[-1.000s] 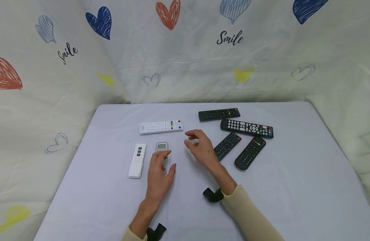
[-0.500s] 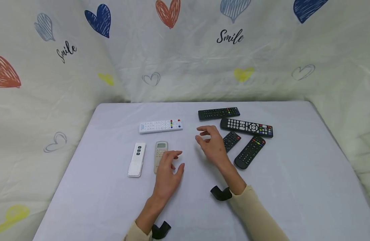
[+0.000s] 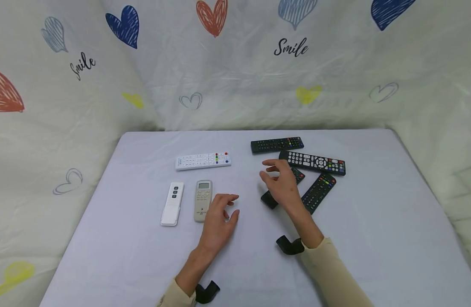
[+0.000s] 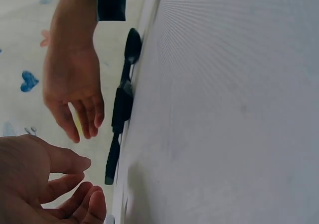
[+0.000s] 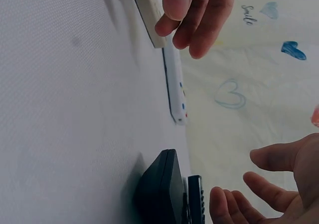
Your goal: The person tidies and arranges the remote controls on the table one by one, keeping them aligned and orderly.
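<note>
Black remote (image 3: 281,187) under right hand (image 3: 283,185), long axis diagonal

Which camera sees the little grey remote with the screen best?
The head view: the grey remote lies flat, its screen and buttons facing up, beside the left hand. The right wrist view shows only its edge under fingers. The left wrist view does not show it.

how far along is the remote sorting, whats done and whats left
Looks done: three light remotes lie apart on the left, the long white remote, the small white remote and the beige remote. In hand: nothing is gripped; the right hand hovers over a small black remote, the left hand rests beside the beige one. Left: four black remotes clustered on the right.
</note>
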Demonstrator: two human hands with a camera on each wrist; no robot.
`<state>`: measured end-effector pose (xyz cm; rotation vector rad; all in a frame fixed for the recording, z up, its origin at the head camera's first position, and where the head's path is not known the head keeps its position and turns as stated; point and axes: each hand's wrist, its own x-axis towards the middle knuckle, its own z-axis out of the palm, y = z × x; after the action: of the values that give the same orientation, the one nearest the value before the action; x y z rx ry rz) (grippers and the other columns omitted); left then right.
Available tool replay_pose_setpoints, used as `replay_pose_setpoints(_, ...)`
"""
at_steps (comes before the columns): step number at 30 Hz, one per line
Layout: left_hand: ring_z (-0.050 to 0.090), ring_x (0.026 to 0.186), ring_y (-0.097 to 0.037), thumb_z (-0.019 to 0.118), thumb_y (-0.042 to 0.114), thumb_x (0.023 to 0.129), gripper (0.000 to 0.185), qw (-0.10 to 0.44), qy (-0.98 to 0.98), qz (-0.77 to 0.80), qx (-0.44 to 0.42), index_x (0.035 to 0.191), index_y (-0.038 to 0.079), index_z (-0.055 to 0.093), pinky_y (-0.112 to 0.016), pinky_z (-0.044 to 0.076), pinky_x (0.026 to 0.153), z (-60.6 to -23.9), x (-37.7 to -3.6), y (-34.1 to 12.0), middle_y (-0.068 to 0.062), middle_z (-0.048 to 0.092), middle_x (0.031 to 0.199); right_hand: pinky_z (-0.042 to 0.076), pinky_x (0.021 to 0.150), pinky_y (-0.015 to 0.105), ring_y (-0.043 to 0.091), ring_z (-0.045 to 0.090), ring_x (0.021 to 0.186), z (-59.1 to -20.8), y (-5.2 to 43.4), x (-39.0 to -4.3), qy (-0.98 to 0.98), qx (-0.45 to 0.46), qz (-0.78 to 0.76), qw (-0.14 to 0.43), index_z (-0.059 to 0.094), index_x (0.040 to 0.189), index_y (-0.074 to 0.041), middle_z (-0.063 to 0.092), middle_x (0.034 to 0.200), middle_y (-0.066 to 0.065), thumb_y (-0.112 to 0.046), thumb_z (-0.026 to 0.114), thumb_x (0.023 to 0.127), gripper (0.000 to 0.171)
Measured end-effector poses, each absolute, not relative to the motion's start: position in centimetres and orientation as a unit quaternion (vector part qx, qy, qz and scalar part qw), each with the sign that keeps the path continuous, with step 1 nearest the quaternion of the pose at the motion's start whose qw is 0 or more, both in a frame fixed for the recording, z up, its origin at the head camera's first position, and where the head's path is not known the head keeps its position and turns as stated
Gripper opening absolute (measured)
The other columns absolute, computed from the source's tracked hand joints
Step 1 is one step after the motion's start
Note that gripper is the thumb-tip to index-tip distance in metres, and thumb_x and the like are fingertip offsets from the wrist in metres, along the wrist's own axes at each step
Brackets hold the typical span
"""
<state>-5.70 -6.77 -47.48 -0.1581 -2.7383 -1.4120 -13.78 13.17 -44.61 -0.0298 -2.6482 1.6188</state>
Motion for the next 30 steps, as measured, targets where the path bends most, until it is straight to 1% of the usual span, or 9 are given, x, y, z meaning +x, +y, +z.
replay_pose_setpoints(5, 0.061, 0.091, -0.018, 0.076, 0.004, 0.092, 0.041, 0.018, -0.883, -0.465, -0.058, 0.131, 0.013, 0.068, -0.021, 0.054, 0.071, -47.7, -5.9, -6.4, -0.004, 0.064, 0.124, 0.054, 0.103, 0.048, 0.031, 0.06, 0.127, -44.5, 13.8, -13.8, -0.853, -0.025, 0.521, 0.019, 0.063, 0.136, -0.005, 0.054, 0.139, 0.013, -0.014, 0.068, 0.101, 0.037)
replay_pose_setpoints(10, 0.06, 0.085, -0.018, 0.075, 0.006, 0.093, 0.041, 0.007, -0.881, -0.469, -0.061, 0.133, 0.013, 0.066, -0.021, 0.053, 0.071, -47.8, -6.1, -6.1, -0.005, 0.064, 0.125, 0.053, 0.104, 0.047, 0.031, 0.059, 0.128, -44.6, 14.6, -13.6, -0.854, -0.034, 0.519, 0.019, 0.062, 0.138, -0.005, 0.053, 0.142, 0.014, -0.015, 0.067, 0.101, 0.038)
replay_pose_setpoints(19, 0.055, 0.08, -0.01, 0.075, 0.009, 0.095, 0.043, -0.02, -0.886, -0.459, -0.061, 0.136, 0.013, 0.064, -0.018, 0.051, 0.071, -47.9, -6.5, -5.7, -0.004, 0.063, 0.126, 0.053, 0.104, 0.048, 0.032, 0.06, 0.127, -44.9, 15.8, -13.4, -0.862, -0.037, 0.505, 0.029, 0.061, 0.139, -0.006, 0.052, 0.143, 0.014, -0.016, 0.066, 0.102, 0.039)
replay_pose_setpoints(25, 0.054, 0.078, -0.009, 0.074, 0.011, 0.095, 0.044, -0.034, -0.889, -0.451, -0.066, 0.138, 0.013, 0.063, -0.018, 0.05, 0.07, -47.8, -6.8, -5.3, -0.004, 0.062, 0.125, 0.051, 0.104, 0.048, 0.033, 0.059, 0.126, -45.1, 16.7, -13.4, -0.863, -0.043, 0.502, 0.034, 0.061, 0.139, -0.007, 0.052, 0.143, 0.015, -0.015, 0.065, 0.102, 0.038)
replay_pose_setpoints(30, 0.054, 0.077, -0.008, 0.074, 0.011, 0.095, 0.043, -0.033, -0.889, -0.45, -0.071, 0.137, 0.012, 0.063, -0.018, 0.05, 0.069, -47.8, -7.0, -4.9, -0.005, 0.063, 0.125, 0.05, 0.102, 0.045, 0.033, 0.059, 0.126, -45.0, 17.2, -13.4, -0.862, -0.053, 0.503, 0.032, 0.061, 0.139, -0.007, 0.051, 0.144, 0.016, -0.016, 0.065, 0.102, 0.038)
